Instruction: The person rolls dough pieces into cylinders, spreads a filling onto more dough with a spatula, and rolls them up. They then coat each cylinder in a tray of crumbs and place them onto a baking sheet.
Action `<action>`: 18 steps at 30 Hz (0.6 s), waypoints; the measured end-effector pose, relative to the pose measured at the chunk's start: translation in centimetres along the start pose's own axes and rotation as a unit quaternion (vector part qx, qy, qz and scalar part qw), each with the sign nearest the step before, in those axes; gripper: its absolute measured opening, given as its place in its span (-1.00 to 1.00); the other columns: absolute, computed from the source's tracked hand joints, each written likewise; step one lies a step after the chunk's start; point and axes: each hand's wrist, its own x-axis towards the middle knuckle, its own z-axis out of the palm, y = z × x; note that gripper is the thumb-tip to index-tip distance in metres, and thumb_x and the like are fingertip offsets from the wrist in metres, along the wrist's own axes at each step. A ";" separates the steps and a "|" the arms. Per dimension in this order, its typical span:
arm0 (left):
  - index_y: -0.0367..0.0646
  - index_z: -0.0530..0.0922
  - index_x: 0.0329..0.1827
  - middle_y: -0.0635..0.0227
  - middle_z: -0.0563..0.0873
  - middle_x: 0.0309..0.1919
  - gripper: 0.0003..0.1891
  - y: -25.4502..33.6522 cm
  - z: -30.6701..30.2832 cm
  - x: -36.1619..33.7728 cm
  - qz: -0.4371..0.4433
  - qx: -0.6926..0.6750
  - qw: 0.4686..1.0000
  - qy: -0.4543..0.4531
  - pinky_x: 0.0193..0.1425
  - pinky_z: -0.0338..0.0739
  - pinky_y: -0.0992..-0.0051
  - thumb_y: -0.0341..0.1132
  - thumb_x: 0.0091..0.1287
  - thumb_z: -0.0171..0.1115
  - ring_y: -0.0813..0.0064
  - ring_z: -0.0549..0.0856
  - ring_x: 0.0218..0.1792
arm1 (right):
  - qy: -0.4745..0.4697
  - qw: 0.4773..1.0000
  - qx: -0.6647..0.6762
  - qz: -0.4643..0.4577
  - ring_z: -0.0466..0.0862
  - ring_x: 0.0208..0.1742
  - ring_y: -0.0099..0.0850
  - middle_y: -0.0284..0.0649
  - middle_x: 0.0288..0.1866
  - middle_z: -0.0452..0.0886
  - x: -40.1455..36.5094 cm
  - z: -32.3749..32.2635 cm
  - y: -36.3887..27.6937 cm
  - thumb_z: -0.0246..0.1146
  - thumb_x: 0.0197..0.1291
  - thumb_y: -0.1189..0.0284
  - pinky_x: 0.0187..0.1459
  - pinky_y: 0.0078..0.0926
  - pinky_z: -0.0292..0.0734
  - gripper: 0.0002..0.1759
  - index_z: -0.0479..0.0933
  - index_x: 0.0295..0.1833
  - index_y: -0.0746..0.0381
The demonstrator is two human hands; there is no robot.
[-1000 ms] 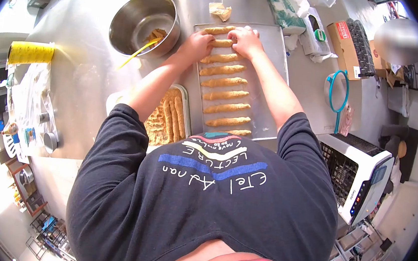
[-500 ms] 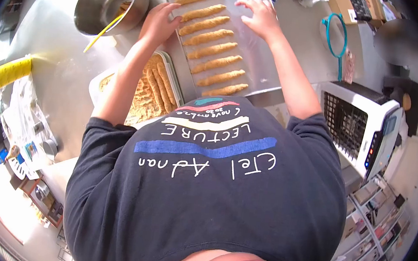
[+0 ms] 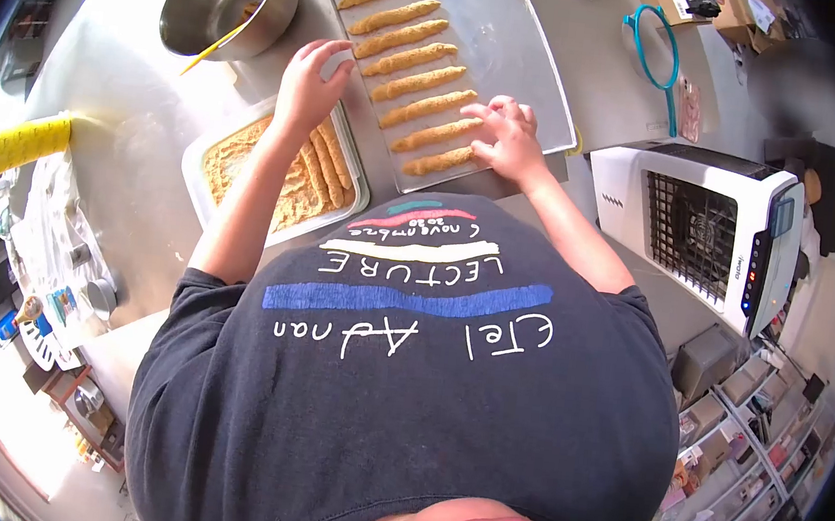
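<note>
On the steel worktop point(image 3: 132, 92) in front of the person lay a flat, rimmed, silver metal baking sheet point(image 3: 518, 49). It carried a single column of pale brown, finger-shaped dough sticks point(image 3: 412, 59), nine as far as could be counted, each set crosswise and apart from the next. The column ran along the sheet's left half from the far end to the near edge. The right half was bare metal.

The left hand point(image 3: 312, 85) rested at the sheet's left rim, between the sheet and a shallow, white-rimmed rectangular container point(image 3: 189, 163). Its fingers were loosely bent and a little apart, and nothing showed between them. The right hand point(image 3: 510, 139) lay palm down on the near end of the sheet. Its fingers were spread narrowly and flat, and their tips touched or came just beside the ends of the two nearest sticks, closing on nothing.

Inside the container was a tan dough slab point(image 3: 236, 158) that filled most of it, with a few long cut strips point(image 3: 326, 166) along its right side, just under the left wrist. Beyond it stood a round stainless-steel mixing bowl point(image 3: 210, 10) with a yellow spatula point(image 3: 212, 45) leaning over its rim.

Judged from this layout, one full column of sticks was shaped and placed. Room remained for a second column on the sheet, and most of the dough, including the cut strips, was unshaped in the container.
</note>
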 end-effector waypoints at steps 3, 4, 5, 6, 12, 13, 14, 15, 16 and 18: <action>-0.10 0.63 -0.01 0.14 0.65 -0.03 -0.71 -0.3 -0.6 -0.5 -0.004 -0.001 1.000 0.007 0.22 0.43 0.30 -0.26 0.23 0.27 0.15 0.57 0.10 | 0.046 0.999 -0.009 0.013 0.36 0.08 -0.20 -0.29 0.05 0.38 3.0 0.2 -0.2 0.34 -0.08 0.24 0.25 -0.22 0.22 -0.48 0.53 0.11 -0.22; -0.09 0.63 0.02 0.18 0.66 -0.03 -0.71 -0.5 -0.7 -0.8 -0.008 0.009 1.000 0.007 0.15 0.46 0.36 -0.27 0.24 0.27 0.22 0.58 0.05 | 0.048 0.999 -0.010 0.007 0.36 0.08 -0.20 -0.29 0.05 0.38 4.0 0.5 -0.2 0.34 -0.08 0.24 0.25 -0.22 0.22 -0.48 0.53 0.11 -0.22; -0.08 0.63 0.04 0.22 0.66 -0.03 -0.70 -0.7 -0.9 -1.1 -0.011 0.020 1.000 0.007 0.07 0.49 0.41 -0.28 0.25 0.27 0.30 0.60 0.00 | 0.031 0.999 -0.023 0.021 0.36 0.09 -0.19 -0.26 0.05 0.38 4.9 0.8 -0.2 0.33 -0.08 0.25 0.26 -0.22 0.22 -0.46 0.51 0.13 -0.21; -0.08 0.63 0.04 0.22 0.66 -0.03 -0.70 -0.8 -1.0 -1.5 -0.011 0.022 1.000 0.014 0.07 0.49 0.41 -0.28 0.25 0.27 0.30 0.60 0.00 | 0.016 0.999 -0.036 0.035 0.36 0.11 -0.17 -0.23 0.06 0.39 5.7 1.2 0.0 0.32 -0.08 0.25 0.27 -0.22 0.21 -0.44 0.50 0.16 -0.20; -0.09 0.61 0.05 0.22 0.63 0.01 -0.71 -0.5 -2.0 -2.3 -0.031 -0.013 0.999 0.018 0.11 0.47 0.39 -0.29 0.26 0.25 0.29 0.57 0.05 | -0.021 0.999 -0.015 0.031 0.34 0.12 -0.14 -0.20 0.09 0.37 8.0 0.8 1.0 0.33 -0.07 0.19 0.28 -0.18 0.19 -0.41 0.46 0.19 -0.21; -0.09 0.61 0.05 0.22 0.63 0.01 -0.71 -0.6 -2.1 -2.3 -0.033 -0.013 0.999 0.024 0.11 0.47 0.39 -0.29 0.26 0.25 0.29 0.57 0.05 | 0.002 0.999 -0.024 0.028 0.34 0.13 -0.14 -0.20 0.09 0.37 8.7 0.7 0.9 0.33 -0.08 0.19 0.27 -0.18 0.20 -0.41 0.46 0.19 -0.20; -0.10 0.62 0.03 0.17 0.63 -0.01 -0.71 -0.6 -2.0 -2.2 -0.044 -0.035 0.998 0.026 0.17 0.44 0.35 -0.28 0.26 0.25 0.21 0.56 0.08 | 0.025 0.999 -0.033 0.026 0.34 0.13 -0.14 -0.20 0.09 0.37 9.5 0.6 0.9 0.34 -0.08 0.20 0.27 -0.18 0.20 -0.41 0.46 0.19 -0.20; -0.11 0.62 0.00 0.13 0.63 -0.02 -0.72 -0.6 -2.0 -2.0 -0.054 -0.057 0.997 0.027 0.22 0.42 0.30 -0.27 0.25 0.25 0.13 0.56 0.10 | 0.031 0.999 -0.023 0.020 0.34 0.14 -0.14 -0.20 0.10 0.37 10.7 0.7 0.9 0.34 -0.07 0.21 0.27 -0.17 0.21 -0.41 0.46 0.19 -0.20; -0.11 0.62 0.00 0.13 0.63 -0.02 -0.72 -0.7 -1.9 -1.7 -0.054 -0.056 0.996 0.032 0.22 0.42 0.30 -0.27 0.25 0.25 0.13 0.56 0.10 | 0.031 0.999 -0.024 0.015 0.34 0.14 -0.14 -0.20 0.10 0.37 11.9 1.0 1.0 0.34 -0.07 0.21 0.27 -0.17 0.21 -0.41 0.46 0.19 -0.20; -0.11 0.62 0.01 0.12 0.63 -0.01 -0.72 -0.8 -1.6 -1.2 -0.062 -0.054 0.996 0.020 0.22 0.42 0.29 -0.26 0.26 0.24 0.12 0.55 0.11 | 0.023 0.999 -0.035 0.020 0.35 0.14 -0.15 -0.20 0.11 0.37 13.8 1.6 0.9 0.34 -0.06 0.22 0.28 -0.17 0.22 -0.42 0.46 0.18 -0.19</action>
